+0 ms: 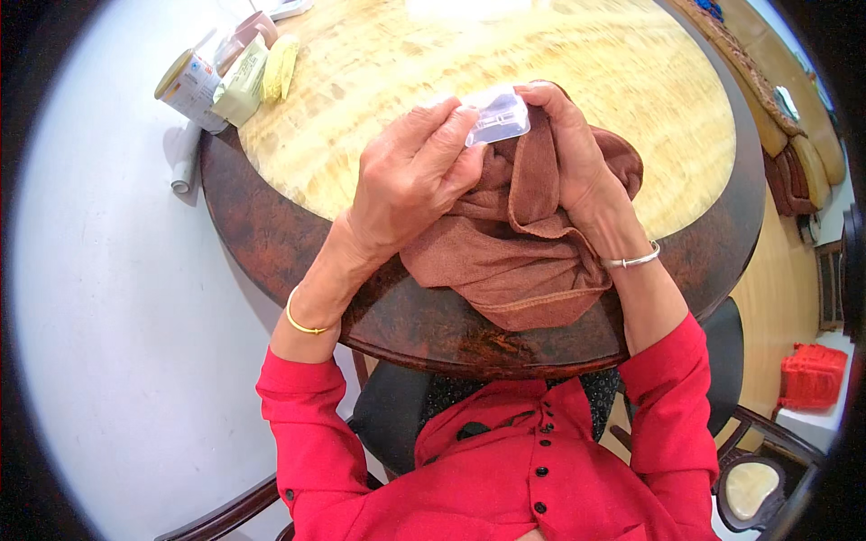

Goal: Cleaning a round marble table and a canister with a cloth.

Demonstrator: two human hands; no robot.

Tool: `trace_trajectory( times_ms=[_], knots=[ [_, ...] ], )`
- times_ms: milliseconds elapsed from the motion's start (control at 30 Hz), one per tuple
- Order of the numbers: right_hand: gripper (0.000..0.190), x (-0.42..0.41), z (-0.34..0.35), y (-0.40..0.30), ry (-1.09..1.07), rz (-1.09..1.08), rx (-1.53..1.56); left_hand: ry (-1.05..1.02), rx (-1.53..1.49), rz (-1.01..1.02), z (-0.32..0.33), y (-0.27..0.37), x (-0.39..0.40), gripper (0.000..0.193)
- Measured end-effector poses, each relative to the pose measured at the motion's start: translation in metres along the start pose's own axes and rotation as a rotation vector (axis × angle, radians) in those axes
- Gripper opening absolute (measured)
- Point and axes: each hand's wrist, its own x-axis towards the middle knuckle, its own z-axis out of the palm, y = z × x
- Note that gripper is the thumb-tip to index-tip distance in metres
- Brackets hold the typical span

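Note:
Between my two hands, above the tabletop, is a small clear plastic box with a latch-like detail on its near side. My left hand grips its left end with thumb and fingers. At its upper right corner, the thumb of my right hand presses on it. A brown cloth towel is bunched under the box and against my right palm, its lower part spread over the table's near edge. The right fingers are mostly hidden behind the cloth. Whether anything lies inside the box, I cannot tell.
The round table has a yellow stone-patterned top and a dark rim. At its far left stand a tin can, a pack of tissues, a yellow item and a pink cup. A wooden chair is at right.

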Motion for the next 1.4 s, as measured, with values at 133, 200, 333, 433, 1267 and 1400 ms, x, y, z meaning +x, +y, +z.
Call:
trace_trajectory(
  times_ms=[133, 200, 333, 433, 1267, 1400],
  knots=[
    [0.020, 0.001, -0.007, 0.000, 0.018, 0.034, -0.013, -0.001, -0.004, 0.029, 0.002, 0.001, -0.002, 0.028],
    [0.019, 0.001, -0.007, 0.001, 0.027, 0.028, -0.021, -0.003, -0.013, 0.025, 0.002, 0.001, -0.002, 0.028],
    [0.023, -0.002, 0.002, 0.003, 0.024, 0.040, 0.048, -0.023, -0.040, -0.058, -0.001, -0.001, 0.000, 0.027],
    [0.027, -0.006, 0.010, 0.006, 0.031, 0.067, 0.084, -0.017, -0.125, -0.192, -0.003, 0.001, 0.004, 0.026],
    [0.030, -0.017, 0.024, 0.005, 0.050, -0.177, -0.606, -0.344, -0.958, -0.948, -0.013, -0.006, 0.008, 0.056],
    [0.028, -0.018, 0.026, 0.004, 0.019, -0.193, -0.601, -0.341, -0.962, -0.891, -0.012, -0.008, 0.006, 0.050]
  ],
)
